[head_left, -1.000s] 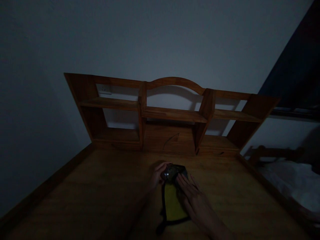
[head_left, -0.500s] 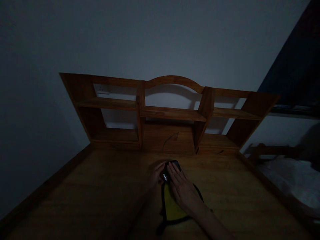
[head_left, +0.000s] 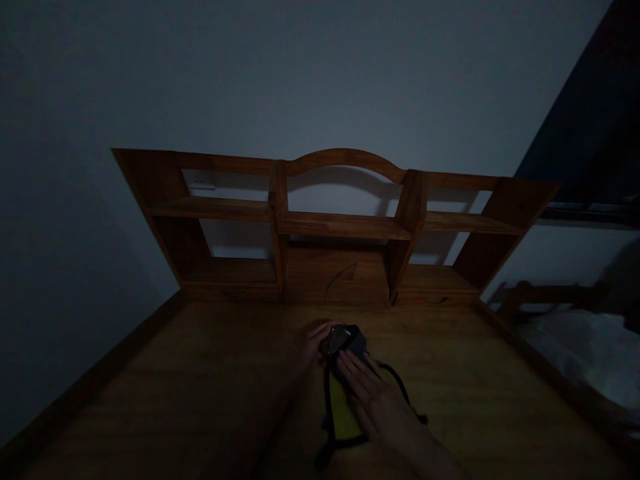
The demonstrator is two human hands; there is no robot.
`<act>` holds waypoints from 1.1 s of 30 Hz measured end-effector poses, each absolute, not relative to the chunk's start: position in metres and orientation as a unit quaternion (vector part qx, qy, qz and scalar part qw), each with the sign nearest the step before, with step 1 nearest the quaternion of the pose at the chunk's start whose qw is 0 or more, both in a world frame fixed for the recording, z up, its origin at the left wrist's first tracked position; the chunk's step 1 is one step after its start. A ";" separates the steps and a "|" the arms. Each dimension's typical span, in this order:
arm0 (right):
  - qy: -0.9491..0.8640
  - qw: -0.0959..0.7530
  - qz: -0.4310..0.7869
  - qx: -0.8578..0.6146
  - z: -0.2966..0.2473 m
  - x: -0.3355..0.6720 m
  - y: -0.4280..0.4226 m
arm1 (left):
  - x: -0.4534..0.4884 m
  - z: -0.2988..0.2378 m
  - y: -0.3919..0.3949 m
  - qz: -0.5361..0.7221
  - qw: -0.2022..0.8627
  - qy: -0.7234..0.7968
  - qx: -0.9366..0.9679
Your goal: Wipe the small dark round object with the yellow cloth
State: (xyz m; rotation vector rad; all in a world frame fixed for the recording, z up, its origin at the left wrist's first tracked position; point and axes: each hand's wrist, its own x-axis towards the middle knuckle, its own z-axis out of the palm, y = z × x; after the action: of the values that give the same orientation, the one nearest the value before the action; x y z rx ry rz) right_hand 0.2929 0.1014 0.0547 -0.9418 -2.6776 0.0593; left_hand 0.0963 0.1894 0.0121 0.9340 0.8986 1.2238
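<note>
My left hand (head_left: 314, 343) curls around the left side of a small dark object with a shiny, rounded face (head_left: 336, 339); its exact kind is too dim to make out. A yellow cloth with a black border (head_left: 345, 417) lies on the desk under my right hand (head_left: 373, 393). A dark grey fold (head_left: 357, 343), seemingly part of that cloth, rests against the right side of the shiny object. My right fingers are stretched close together and press on this fold. The thumb of the right hand is hidden.
A wooden desk (head_left: 200, 373) spreads around the hands, with a raised edge on both sides. At its back stands a wooden shelf unit (head_left: 345, 227) against the pale wall. White bedding or a bag (head_left: 585, 353) lies beyond the right edge. The room is dim.
My right hand has slid down and right off the shiny object, uncovering its face and the grey fold. The left hand stays on the object's left side.
</note>
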 end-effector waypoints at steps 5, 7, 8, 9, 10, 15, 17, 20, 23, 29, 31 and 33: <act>-0.920 0.161 0.008 -0.356 0.055 0.305 0.108 | 0.094 0.009 0.188 0.492 0.638 0.415 0.423; -0.914 0.169 -0.002 -0.369 0.057 0.303 0.114 | 0.095 0.011 0.188 0.491 0.640 0.412 0.424; -0.912 0.171 -0.008 -0.374 0.059 0.300 0.116 | 0.095 0.011 0.188 0.493 0.641 0.408 0.424; -0.911 0.172 -0.012 -0.375 0.060 0.296 0.119 | 0.096 0.011 0.188 0.495 0.642 0.404 0.424; -0.911 0.174 -0.014 -0.375 0.061 0.292 0.121 | 0.096 0.011 0.188 0.496 0.644 0.399 0.426; -0.923 0.168 -0.008 -0.345 0.066 0.277 0.121 | 0.095 0.009 0.190 0.499 0.637 0.379 0.449; -0.928 0.159 0.003 -0.338 0.067 0.278 0.116 | 0.094 0.009 0.190 0.496 0.632 0.376 0.461; -0.929 0.156 0.019 -0.334 0.067 0.283 0.108 | 0.093 0.011 0.189 0.498 0.626 0.373 0.471; -0.928 0.152 0.030 -0.338 0.066 0.290 0.102 | 0.093 0.012 0.189 0.484 0.627 0.383 0.477; -0.927 0.139 0.046 -0.344 0.064 0.301 0.094 | 0.090 0.010 0.189 0.479 0.634 0.364 0.487; -0.925 0.141 0.052 -0.348 0.064 0.304 0.092 | 0.090 0.009 0.189 0.472 0.635 0.372 0.486; -0.922 0.143 0.058 -0.354 0.065 0.306 0.090 | 0.089 0.008 0.189 0.466 0.633 0.380 0.488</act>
State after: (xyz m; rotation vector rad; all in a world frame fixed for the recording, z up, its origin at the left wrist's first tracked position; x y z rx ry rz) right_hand 0.3059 0.0900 0.0648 -1.0212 -2.6606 0.1663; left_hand 0.0894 0.1889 0.0079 1.1155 0.8697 1.0658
